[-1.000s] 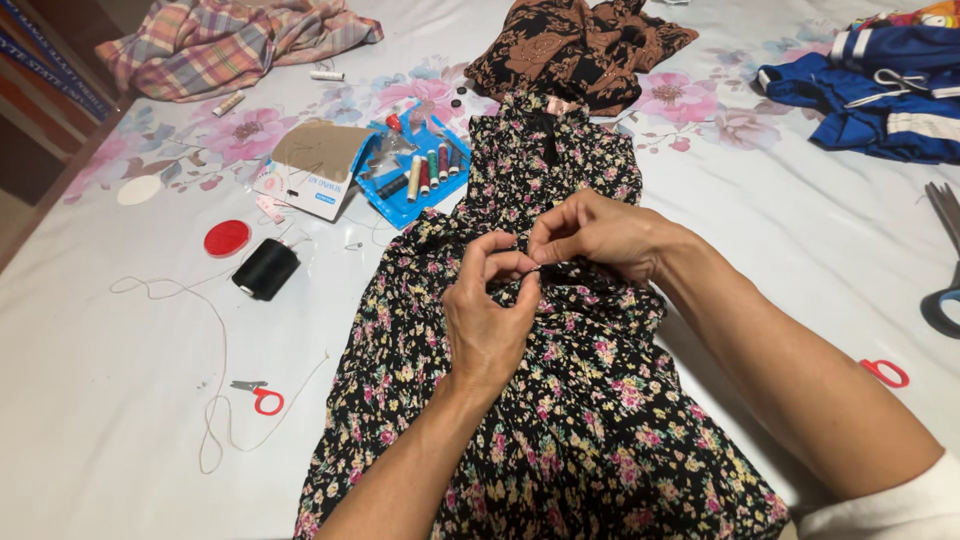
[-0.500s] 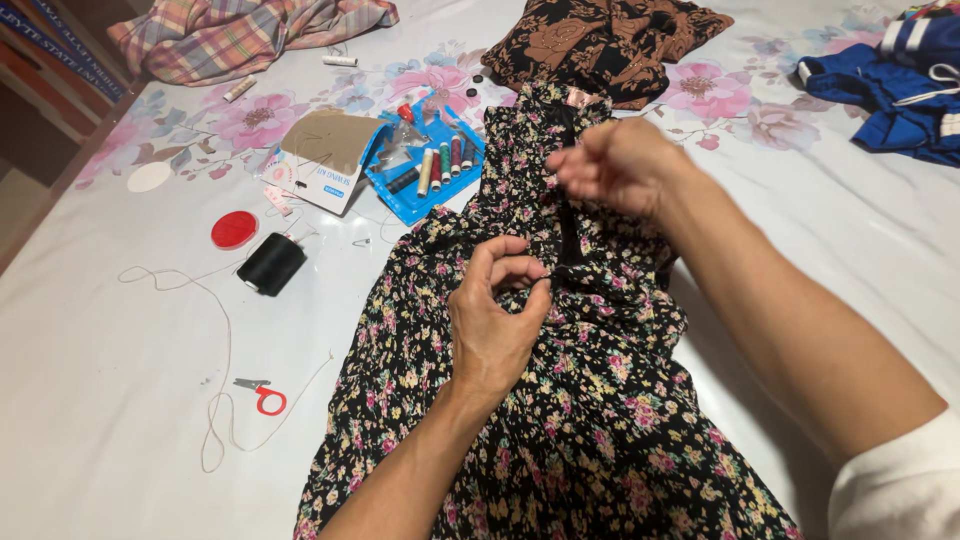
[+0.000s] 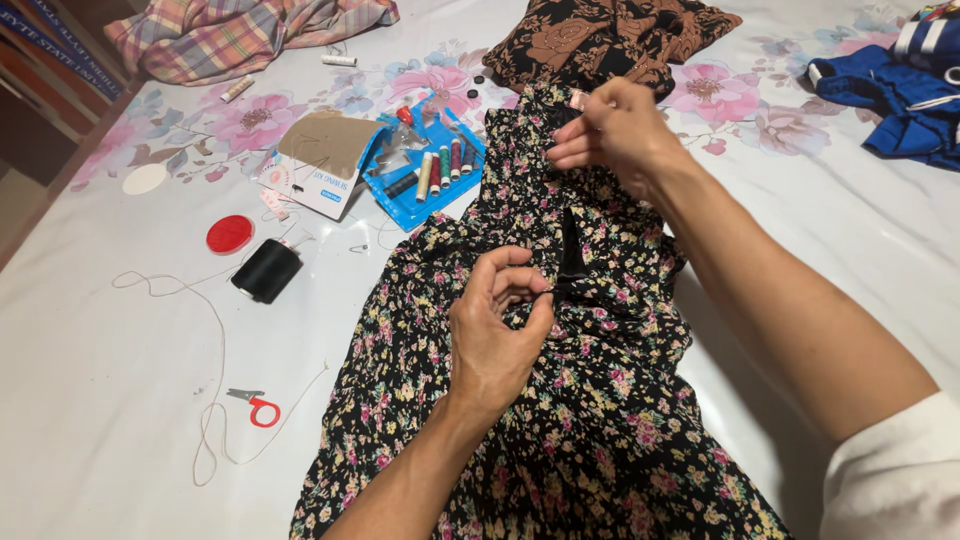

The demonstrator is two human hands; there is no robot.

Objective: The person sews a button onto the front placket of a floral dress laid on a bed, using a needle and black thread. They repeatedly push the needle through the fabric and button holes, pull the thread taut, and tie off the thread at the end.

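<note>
From the head camera, the black dress with small pink and yellow flowers is lying flat along the white flower-printed sheet, neck end away from the person. The left hand is pinching a fold of the fabric at the waist, thumb and fingertips pressed together beside a dark slit in the cloth, just as it was a second ago. The right hand is what has changed: a second ago it was meeting the left at the waist, and now it is lifting away toward the neckline, fingers pinched closed as if drawing something fine; no thread or needle can be made out. That looks like a stitch being pulled through.

Left of the dress are lying a black thread spool, a round red tin, small red-handled snips and an open blue tray of thread spools.
</note>
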